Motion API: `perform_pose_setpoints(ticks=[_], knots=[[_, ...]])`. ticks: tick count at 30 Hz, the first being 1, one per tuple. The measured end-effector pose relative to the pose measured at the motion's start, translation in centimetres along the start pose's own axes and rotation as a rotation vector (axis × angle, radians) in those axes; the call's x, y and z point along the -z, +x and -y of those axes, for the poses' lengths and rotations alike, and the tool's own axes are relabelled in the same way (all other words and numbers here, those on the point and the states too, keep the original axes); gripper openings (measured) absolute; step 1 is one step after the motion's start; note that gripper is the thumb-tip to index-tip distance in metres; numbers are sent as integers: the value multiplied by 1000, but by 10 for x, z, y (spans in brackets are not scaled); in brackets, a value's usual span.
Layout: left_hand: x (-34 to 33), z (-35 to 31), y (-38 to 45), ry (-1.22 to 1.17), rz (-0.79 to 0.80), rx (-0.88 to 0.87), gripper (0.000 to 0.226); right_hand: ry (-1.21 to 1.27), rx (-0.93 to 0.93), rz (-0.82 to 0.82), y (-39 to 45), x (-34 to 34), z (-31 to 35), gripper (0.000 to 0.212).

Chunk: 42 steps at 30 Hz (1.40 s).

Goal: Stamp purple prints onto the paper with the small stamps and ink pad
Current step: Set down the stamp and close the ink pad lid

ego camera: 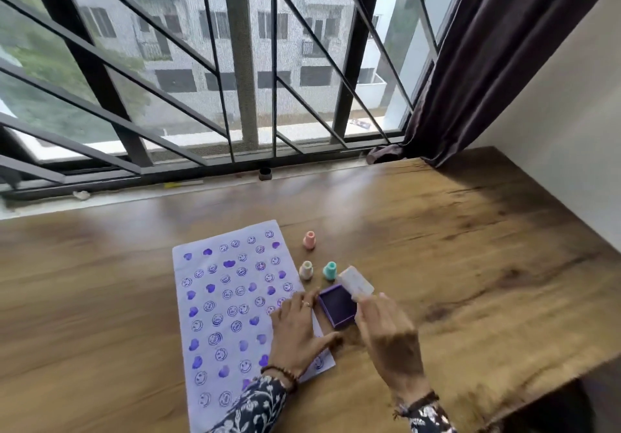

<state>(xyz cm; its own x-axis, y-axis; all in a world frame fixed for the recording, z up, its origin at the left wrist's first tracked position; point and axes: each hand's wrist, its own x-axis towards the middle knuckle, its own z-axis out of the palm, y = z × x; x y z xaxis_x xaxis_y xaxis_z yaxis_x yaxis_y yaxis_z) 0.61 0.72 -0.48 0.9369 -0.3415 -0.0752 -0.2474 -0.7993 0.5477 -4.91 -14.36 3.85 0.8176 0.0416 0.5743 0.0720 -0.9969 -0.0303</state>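
Note:
A white paper (232, 315) covered with several purple smiley and heart prints lies on the wooden table. Right of it sits the open purple ink pad (337, 305). My left hand (297, 330) rests flat, fingers spread, on the paper's right edge and touches the pad's left side. My right hand (386, 335) holds the pad's pale lid (356, 284) tilted above the pad's far right corner. Three small stamps stand beyond the pad: a pink stamp (309, 240), a cream stamp (306, 270) and a teal stamp (330, 270).
The wooden table (470, 247) runs to a barred window (235, 79) at the back. A dark curtain (487, 63) hangs at the right beside a pale wall (571, 130). The table's right front edge drops off near my right arm.

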Motion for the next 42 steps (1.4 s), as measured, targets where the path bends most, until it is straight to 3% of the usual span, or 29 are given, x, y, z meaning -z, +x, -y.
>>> perform_pose_setpoints(ticks=[6,9,12,16,26,30,42], knots=[[-2,2,2,-70,-41,19,66,100,25,204,-30,-15,24,21],[-2,0,2,-78,-60,36,64,224,-121,242,-19,-16,22,16],[-2,-1,4,-76,-53,54,58,354,-347,373,-1,-19,15,35],[-1,-2,3,-95,-77,57,55,422,-462,534,14,-25,10,36],[-1,-2,2,-80,-61,55,57,354,-491,402,2,-21,13,48],[0,-2,3,-60,-43,62,58,436,-563,419,0,-22,12,48],[-1,-2,5,-70,-46,91,60,456,-487,415,7,-25,6,43]])
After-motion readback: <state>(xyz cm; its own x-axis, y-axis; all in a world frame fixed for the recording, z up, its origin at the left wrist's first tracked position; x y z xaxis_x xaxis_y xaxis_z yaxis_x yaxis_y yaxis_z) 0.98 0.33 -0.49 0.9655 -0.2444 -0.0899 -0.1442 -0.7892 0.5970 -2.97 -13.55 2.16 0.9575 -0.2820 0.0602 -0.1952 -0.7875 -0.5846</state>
